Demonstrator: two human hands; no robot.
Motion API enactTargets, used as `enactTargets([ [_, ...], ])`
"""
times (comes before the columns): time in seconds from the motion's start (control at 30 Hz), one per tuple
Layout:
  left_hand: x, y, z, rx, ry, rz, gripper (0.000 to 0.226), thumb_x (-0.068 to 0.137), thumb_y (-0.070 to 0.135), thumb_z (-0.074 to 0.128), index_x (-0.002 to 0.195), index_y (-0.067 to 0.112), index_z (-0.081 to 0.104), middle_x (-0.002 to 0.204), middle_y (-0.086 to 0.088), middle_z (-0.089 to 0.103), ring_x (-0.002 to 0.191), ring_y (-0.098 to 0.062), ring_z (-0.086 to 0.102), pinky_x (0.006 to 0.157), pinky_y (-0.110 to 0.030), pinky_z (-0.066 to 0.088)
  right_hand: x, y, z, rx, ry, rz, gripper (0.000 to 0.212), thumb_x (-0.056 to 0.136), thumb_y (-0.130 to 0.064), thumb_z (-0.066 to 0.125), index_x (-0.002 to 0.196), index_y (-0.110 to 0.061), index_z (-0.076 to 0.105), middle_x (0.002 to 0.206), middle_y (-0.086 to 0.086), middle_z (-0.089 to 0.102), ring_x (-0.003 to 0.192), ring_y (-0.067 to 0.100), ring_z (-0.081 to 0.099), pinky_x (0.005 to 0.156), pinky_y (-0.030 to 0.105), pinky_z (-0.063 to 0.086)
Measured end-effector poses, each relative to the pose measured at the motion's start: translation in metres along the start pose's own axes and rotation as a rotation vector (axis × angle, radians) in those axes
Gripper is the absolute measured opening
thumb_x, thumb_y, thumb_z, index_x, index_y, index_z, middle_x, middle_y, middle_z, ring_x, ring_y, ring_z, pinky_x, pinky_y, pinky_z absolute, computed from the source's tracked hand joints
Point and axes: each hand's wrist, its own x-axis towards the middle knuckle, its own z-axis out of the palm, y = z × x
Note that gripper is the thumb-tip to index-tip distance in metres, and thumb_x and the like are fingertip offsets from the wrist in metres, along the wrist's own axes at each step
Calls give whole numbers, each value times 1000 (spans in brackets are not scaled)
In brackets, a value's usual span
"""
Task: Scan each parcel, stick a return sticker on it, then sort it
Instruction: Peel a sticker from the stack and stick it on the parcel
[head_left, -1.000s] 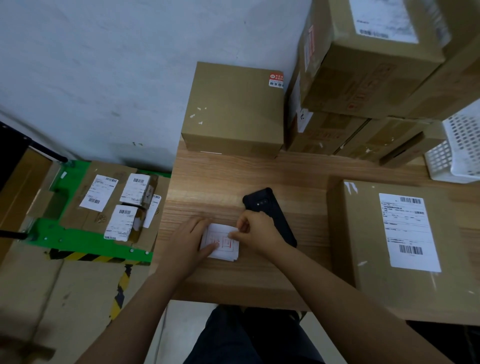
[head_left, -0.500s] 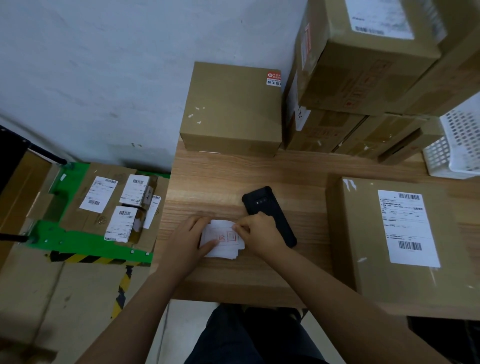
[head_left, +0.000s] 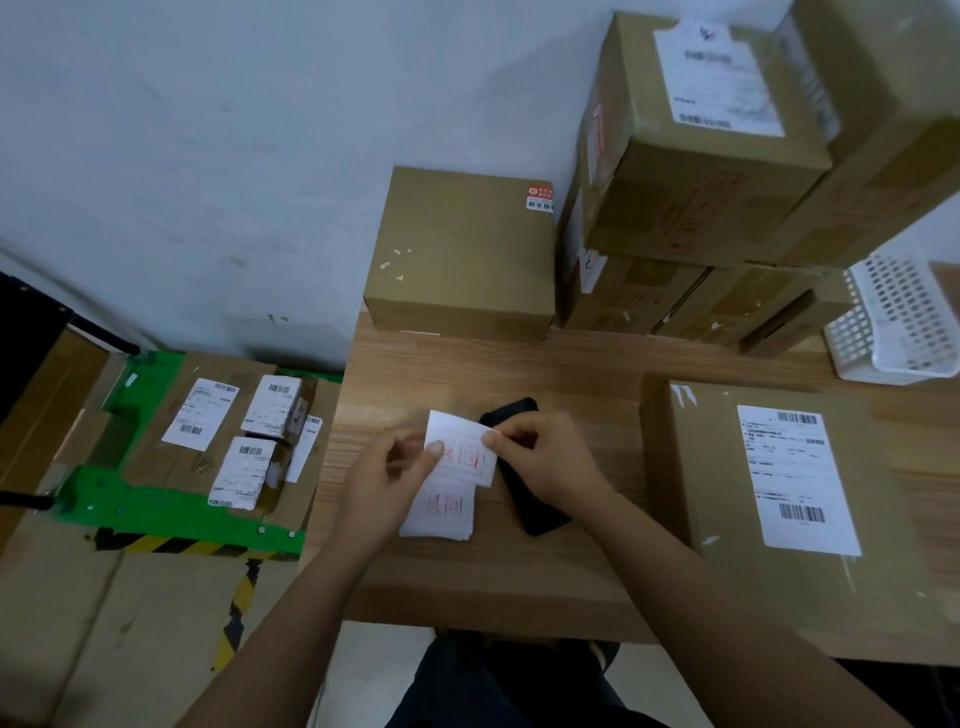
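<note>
A white return sticker (head_left: 464, 451) with red print is lifted above the wooden table (head_left: 519, 374). My left hand (head_left: 387, 483) pinches its left edge and my right hand (head_left: 540, 457) pinches its top right corner. Under it lies the stack of stickers (head_left: 441, 512). A black handheld scanner (head_left: 535, 506) lies on the table, partly under my right hand. A brown parcel (head_left: 727, 499) with a white barcode label (head_left: 797, 475) rests at the table's right.
A plain brown box (head_left: 462, 254) stands at the table's back, with stacked cartons (head_left: 691, 171) to its right and a white perforated basket (head_left: 904, 322) beyond. Left of the table, labelled parcels (head_left: 244, 441) lie on a green cart (head_left: 156, 509).
Both hands have lifted one sticker off the stack; before, they were pressing and picking at the stack flat on the table.
</note>
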Motion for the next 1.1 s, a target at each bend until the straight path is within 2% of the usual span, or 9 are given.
enactTargets([
  [0.1, -2, 49, -5, -229, 35, 2, 14, 90, 38, 62, 91, 25, 68, 87, 5, 71, 79, -8, 67, 66, -22, 55, -8, -23, -30, 131, 80, -17, 12, 93, -26, 63, 89, -22, 73, 78, -19, 66, 75, -8, 63, 59, 10, 46],
  [0.2, -4, 99, -12, -355, 117, 99, 12, 91, 31, 64, 88, 22, 71, 86, 6, 72, 79, -8, 66, 66, -16, 51, -18, -48, -62, 238, 150, -38, 11, 94, -28, 60, 93, -25, 71, 83, -16, 68, 78, -7, 65, 62, 11, 52],
  [0.33, -5, 154, -19, -439, 187, 197, 13, 89, 28, 66, 83, 18, 71, 83, -5, 70, 71, -10, 58, 62, -16, 46, -30, -78, -100, 327, 230, -140, 13, 95, -26, 59, 93, -23, 71, 83, -12, 71, 78, -6, 67, 61, 10, 50],
  [0.43, -9, 195, -22, -530, 232, 236, 16, 89, 32, 66, 83, 18, 71, 83, 0, 72, 78, -10, 65, 70, -24, 52, -42, -96, -124, 370, 319, -211, 14, 95, -26, 59, 94, -21, 72, 85, -9, 73, 81, -2, 68, 68, 16, 55],
  [0.53, -16, 230, -19, -661, 203, 240, 13, 88, 29, 67, 91, 17, 71, 91, 2, 74, 91, -13, 69, 84, -34, 56, -54, -112, -141, 537, 446, -245, 14, 92, -27, 62, 97, -19, 73, 87, -8, 75, 84, 4, 70, 71, 24, 59],
  [0.6, -23, 250, -16, -693, 170, 271, 12, 88, 25, 67, 97, 18, 71, 94, 4, 75, 93, -12, 70, 86, -34, 56, -63, -122, -152, 677, 486, -260, 14, 91, -24, 63, 97, -17, 74, 87, -7, 75, 81, 2, 70, 64, 17, 55],
  [0.7, -31, 270, -12, -713, 161, 315, 13, 90, 25, 64, 97, 16, 71, 92, 6, 75, 91, -9, 70, 83, -29, 56, -77, -131, -167, 842, 482, -305, 14, 89, -17, 66, 95, -7, 72, 79, -4, 75, 65, -3, 65, 56, 9, 46],
  [0.9, -42, 292, -7, -778, 209, 342, 13, 89, 25, 65, 91, 14, 69, 92, -2, 75, 92, -16, 71, 83, -32, 56, -91, -124, -185, 865, 428, -350, 10, 83, -14, 70, 81, -5, 71, 69, -6, 71, 61, -4, 61, 57, 9, 46],
  [1.1, -52, 307, -6, -710, 225, 408, 27, 78, 40, 65, 89, 16, 71, 89, 1, 74, 84, -9, 69, 72, -20, 55, -98, -121, -202, 870, 370, -403, 13, 80, -14, 69, 67, -11, 70, 64, -4, 69, 64, -1, 64, 60, 10, 47],
])
